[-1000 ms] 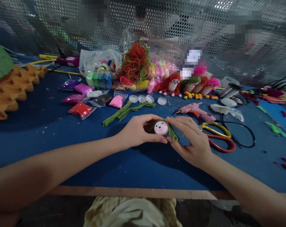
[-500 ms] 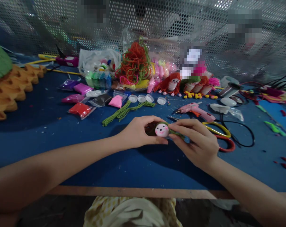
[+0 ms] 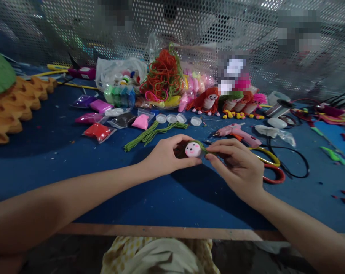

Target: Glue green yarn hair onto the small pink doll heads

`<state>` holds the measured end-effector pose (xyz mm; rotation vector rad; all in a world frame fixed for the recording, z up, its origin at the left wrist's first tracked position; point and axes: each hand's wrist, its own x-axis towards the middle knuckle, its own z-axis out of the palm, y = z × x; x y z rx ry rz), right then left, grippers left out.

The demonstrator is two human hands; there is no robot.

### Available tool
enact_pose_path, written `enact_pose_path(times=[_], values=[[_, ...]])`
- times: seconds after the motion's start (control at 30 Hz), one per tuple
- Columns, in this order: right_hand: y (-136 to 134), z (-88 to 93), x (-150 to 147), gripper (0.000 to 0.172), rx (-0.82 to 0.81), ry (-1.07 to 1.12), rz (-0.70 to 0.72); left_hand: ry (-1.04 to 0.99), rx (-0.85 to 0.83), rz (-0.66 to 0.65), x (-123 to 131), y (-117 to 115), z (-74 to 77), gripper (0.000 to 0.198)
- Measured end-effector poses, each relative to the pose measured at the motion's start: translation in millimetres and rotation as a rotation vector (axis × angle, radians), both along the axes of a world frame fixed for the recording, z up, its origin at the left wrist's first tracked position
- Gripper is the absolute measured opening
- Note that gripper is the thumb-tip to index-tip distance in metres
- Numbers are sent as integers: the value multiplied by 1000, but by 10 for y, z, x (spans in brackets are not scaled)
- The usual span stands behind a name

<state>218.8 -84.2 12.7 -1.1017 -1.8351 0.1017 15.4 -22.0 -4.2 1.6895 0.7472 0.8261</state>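
Observation:
A small doll head (image 3: 193, 150) with a white front, dark dot eyes and pink cheeks faces up above the blue table. My left hand (image 3: 172, 154) curls around it from the left, thumb below and fingers above. Green yarn hair (image 3: 202, 146) runs over its top and right side. The fingertips of my right hand (image 3: 237, 161) pinch that yarn at the head's right edge. Beyond my hands lies a loose bundle of green yarn (image 3: 149, 134). A pink glue gun (image 3: 239, 134) rests behind my right hand, near scissors with yellow and red handles (image 3: 273, 173).
Finished yarn-haired dolls (image 3: 209, 101) stand at the back beside a heap of red and green yarn (image 3: 163, 74). Clay packets, among them a red one (image 3: 98, 131), lie left of several white caps (image 3: 195, 121). An orange egg tray (image 3: 21, 102) sits far left.
The doll head has risen slightly and tilted to the left in my left hand. My right fingertips have shifted a little up and right with the green yarn.

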Motion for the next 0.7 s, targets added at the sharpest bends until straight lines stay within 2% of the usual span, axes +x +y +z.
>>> enact_pose_path(times=[0.23, 0.27, 0.33, 0.37, 0.43, 0.53, 0.63, 0.7], values=[[86, -8, 92, 10, -79, 37, -47, 21, -60, 111, 5, 28, -12, 54], [135, -6, 154, 13, -78, 50, -77, 36, -41, 152, 1, 33, -16, 54], [260, 1, 327, 14, -37, 68, -225, 52, 2, 241, -10, 43, -27, 54], [329, 8, 433, 16, -61, 26, -316, 45, 14, 277, -16, 49, -34, 54], [462, 26, 656, 18, -134, -255, -520, -3, 13, 326, -26, 63, -49, 53], [602, 47, 927, 27, -365, -629, -692, -83, -19, 387, -30, 88, -74, 50], [664, 49, 1047, 36, -659, -793, -658, -143, -77, 424, -23, 112, -88, 48], [680, 40, 1060, 35, -718, -804, -630, -175, -118, 425, -17, 124, -90, 47]])
